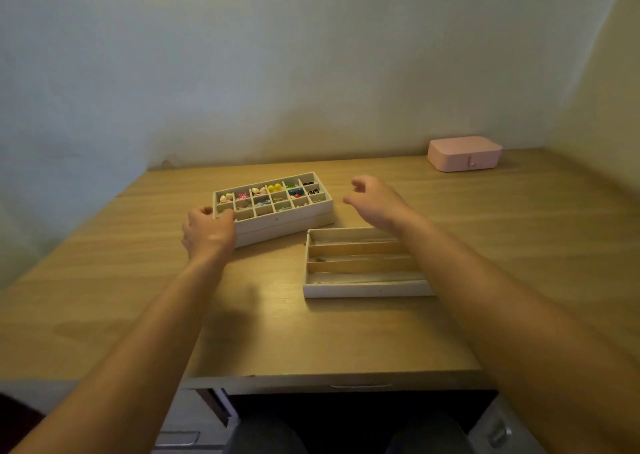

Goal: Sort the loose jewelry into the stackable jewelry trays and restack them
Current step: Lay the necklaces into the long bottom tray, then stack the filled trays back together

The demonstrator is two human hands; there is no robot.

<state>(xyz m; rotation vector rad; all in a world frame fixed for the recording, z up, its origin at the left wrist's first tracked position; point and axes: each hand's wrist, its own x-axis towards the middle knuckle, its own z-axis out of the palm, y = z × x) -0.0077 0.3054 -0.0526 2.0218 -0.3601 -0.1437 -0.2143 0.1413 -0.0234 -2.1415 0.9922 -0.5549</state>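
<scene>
Restacking stage. Left hand [207, 229] grips gridded tray [277, 223], left end; right hand [375, 201] fingers slack, empty, hovering. Next, likely: grip right end, lift level.

Pale plaster wall [242, 55] behind, scuffed where it meets the desk. Second wall [609, 89] closes the right corner. Light wood-grain desk [104, 297], dim warm light. Shallow drawer [360, 384] under the front edge; grey drawers [180, 434] lower left. Closed pink box [464, 153] at the back right.

Left hand [207, 231] curled in a grip; right hand [375, 204] hovers loosely open.
</scene>
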